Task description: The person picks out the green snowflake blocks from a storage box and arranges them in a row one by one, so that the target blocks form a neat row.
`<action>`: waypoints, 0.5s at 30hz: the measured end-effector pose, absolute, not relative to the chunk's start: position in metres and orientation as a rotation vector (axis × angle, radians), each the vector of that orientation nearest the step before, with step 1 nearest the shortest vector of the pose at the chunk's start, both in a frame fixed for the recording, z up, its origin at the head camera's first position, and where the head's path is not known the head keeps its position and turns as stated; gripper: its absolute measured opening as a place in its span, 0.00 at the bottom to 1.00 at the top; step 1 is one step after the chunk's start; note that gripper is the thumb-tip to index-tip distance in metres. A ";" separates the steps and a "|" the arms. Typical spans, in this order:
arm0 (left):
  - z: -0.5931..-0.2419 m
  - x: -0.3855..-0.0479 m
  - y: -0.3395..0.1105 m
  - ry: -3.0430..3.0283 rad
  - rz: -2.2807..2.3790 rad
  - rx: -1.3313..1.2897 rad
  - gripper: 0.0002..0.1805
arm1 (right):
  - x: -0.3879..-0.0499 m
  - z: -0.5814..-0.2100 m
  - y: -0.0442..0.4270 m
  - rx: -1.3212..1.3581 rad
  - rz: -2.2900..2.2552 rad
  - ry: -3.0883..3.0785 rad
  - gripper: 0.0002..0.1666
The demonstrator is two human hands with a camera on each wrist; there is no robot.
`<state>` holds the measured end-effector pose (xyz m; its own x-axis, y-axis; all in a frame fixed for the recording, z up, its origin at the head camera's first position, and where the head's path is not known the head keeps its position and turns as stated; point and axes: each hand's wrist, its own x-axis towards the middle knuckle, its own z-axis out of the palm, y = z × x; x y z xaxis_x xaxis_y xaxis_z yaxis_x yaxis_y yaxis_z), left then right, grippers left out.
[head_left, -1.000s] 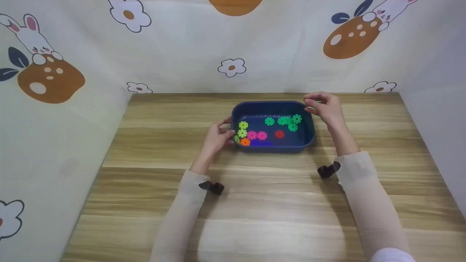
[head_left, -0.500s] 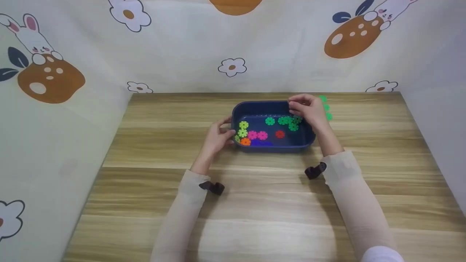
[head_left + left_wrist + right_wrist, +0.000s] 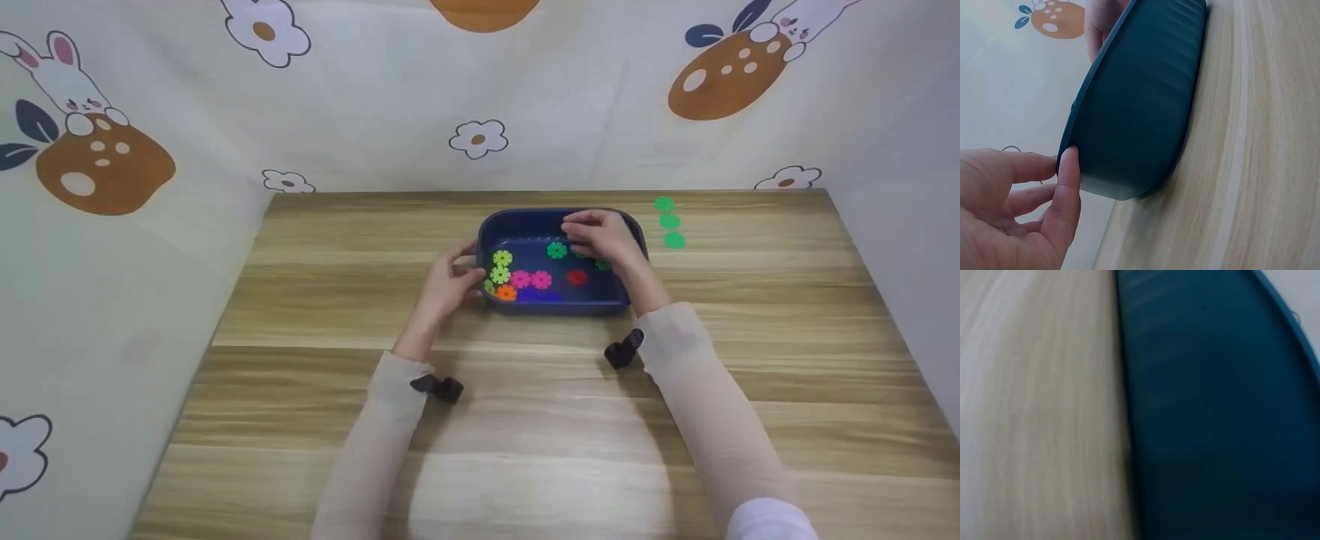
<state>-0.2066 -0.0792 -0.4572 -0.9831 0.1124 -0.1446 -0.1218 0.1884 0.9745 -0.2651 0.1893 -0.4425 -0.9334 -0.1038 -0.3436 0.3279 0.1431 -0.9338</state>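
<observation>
A dark blue plastic basin (image 3: 559, 308) stands on the wooden table, with small toothed plastic discs lying in it. My left hand (image 3: 444, 283) holds its left end; in the left wrist view the thumb lies on the outer wall (image 3: 1134, 112) and the fingertips meet at the rim. Over the basin's right part hovers my right hand (image 3: 607, 238), fingers loosely bent, with nothing visible between them. It partly covers the green discs below. Left of it lies a green disc (image 3: 556, 250), and a red disc (image 3: 576, 277) sits nearer the front wall.
Three green discs (image 3: 670, 222) form a short column on the table right of the basin. Inside the basin's left part are yellow discs (image 3: 502, 258), pink discs (image 3: 541, 280), an orange disc (image 3: 506, 292) and purple ones (image 3: 540, 296). A patterned curtain (image 3: 390, 90) hangs behind the table.
My right hand has moved left from beside the basin's right rim to above its inside, uncovering the three green discs on the table. My left hand has stayed at the rim.
</observation>
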 end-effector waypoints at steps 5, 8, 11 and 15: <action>-0.458 -0.206 -0.079 2.283 1.884 -0.020 0.31 | -0.270 -0.446 0.186 0.283 -1.820 2.022 0.27; -0.457 -0.206 -0.078 2.272 1.899 -0.018 0.31 | -0.270 -0.447 0.185 0.264 -1.811 2.012 0.28; -0.457 -0.206 -0.078 2.264 1.909 -0.009 0.31 | -0.269 -0.449 0.183 0.240 -1.807 2.004 0.26; -0.457 -0.206 -0.078 2.278 1.900 -0.006 0.30 | -0.268 -0.452 0.179 0.203 -1.775 2.019 0.25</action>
<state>-0.2060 -0.0780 -0.4567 -0.9847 0.1084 -0.1367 -0.1151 0.1855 0.9759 -0.2680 0.1790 -0.4524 -0.8917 -0.1763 -0.4169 0.3909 0.1648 -0.9056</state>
